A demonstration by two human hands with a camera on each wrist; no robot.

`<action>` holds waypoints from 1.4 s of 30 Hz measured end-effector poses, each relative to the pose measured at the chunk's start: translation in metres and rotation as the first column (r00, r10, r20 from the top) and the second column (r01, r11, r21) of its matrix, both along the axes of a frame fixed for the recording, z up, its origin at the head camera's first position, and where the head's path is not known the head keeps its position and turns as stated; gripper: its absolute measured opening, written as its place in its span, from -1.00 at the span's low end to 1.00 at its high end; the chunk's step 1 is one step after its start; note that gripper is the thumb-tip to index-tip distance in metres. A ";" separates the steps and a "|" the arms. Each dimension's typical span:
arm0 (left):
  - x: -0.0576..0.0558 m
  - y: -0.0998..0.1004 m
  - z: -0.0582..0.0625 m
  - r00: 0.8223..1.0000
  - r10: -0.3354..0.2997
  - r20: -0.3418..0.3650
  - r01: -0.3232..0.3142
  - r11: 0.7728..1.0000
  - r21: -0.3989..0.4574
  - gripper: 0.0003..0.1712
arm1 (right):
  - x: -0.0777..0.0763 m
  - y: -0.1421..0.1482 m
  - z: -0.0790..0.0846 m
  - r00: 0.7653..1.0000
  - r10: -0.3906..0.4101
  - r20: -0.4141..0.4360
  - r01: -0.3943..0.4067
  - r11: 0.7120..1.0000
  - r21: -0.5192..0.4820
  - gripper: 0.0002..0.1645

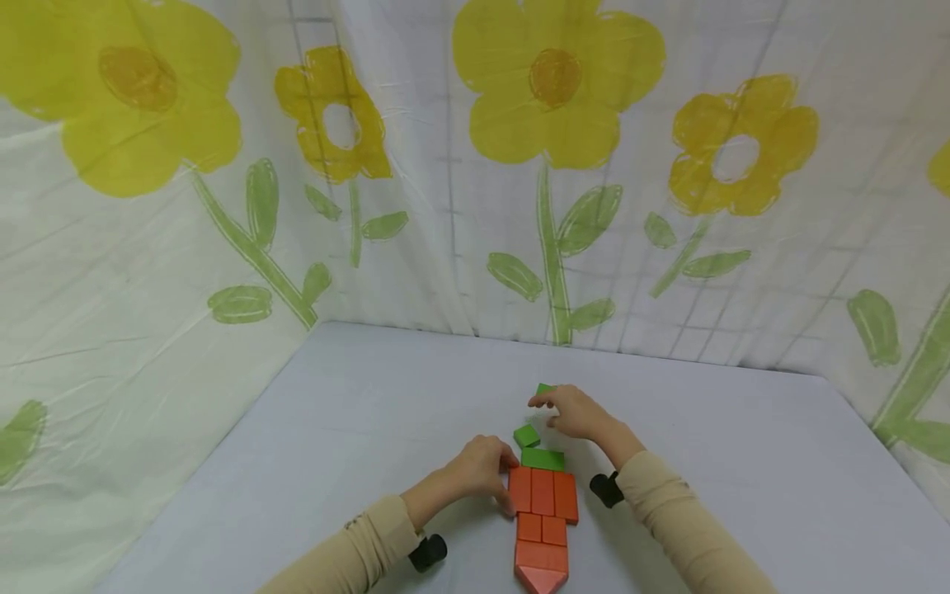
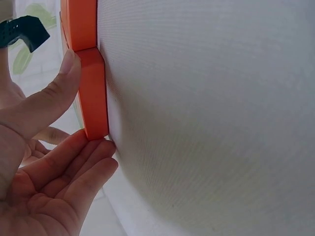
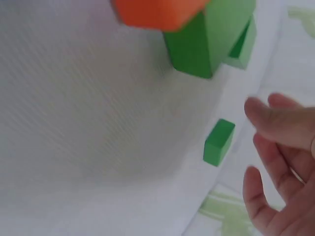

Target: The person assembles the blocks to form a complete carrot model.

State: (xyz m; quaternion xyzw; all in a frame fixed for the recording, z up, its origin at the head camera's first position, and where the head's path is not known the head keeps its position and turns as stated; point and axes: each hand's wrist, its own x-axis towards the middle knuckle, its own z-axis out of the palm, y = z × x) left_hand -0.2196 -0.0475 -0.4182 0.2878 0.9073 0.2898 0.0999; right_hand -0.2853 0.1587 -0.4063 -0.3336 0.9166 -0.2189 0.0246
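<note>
Orange and green toy blocks lie flat on the table in a joined figure. My left hand [image 1: 481, 472] pinches the left one of three upright orange blocks [image 1: 519, 490]; in the left wrist view its thumb and fingertips touch opposite ends of that orange block [image 2: 92, 93]. A green rectangular block [image 1: 543, 459] lies against the far ends of these three. Just beyond it a small green block [image 1: 526, 436] sits askew. My right hand [image 1: 582, 414] hovers with loosely bent fingers near another small green block [image 1: 544, 388], holding nothing; the right wrist view shows this green block [image 3: 219, 142] apart from the fingers.
Closer to me, two small orange squares [image 1: 529, 526], an orange rectangle [image 1: 541, 555] and an orange triangle [image 1: 541, 579] continue the figure. The white table [image 1: 356, 396] ends at a flower-printed curtain [image 1: 416, 247] at the back and left.
</note>
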 end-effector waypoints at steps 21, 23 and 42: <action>-0.001 0.000 -0.001 1.000 0.004 0.023 -0.004 1.000 -0.003 -0.44 | -0.028 0.000 -0.015 0.984 -0.179 -0.017 0.179 0.966 0.187 -0.46; -0.002 0.000 -0.001 1.000 0.001 0.023 -0.001 1.000 -0.003 -0.44 | -0.025 0.002 -0.013 0.984 -0.171 -0.056 0.178 0.967 0.180 -0.54; -0.003 0.000 -0.002 1.000 0.007 0.001 -0.007 1.000 -0.025 -0.42 | -0.003 0.024 -0.007 0.991 0.115 -0.066 -0.102 0.978 0.184 -0.66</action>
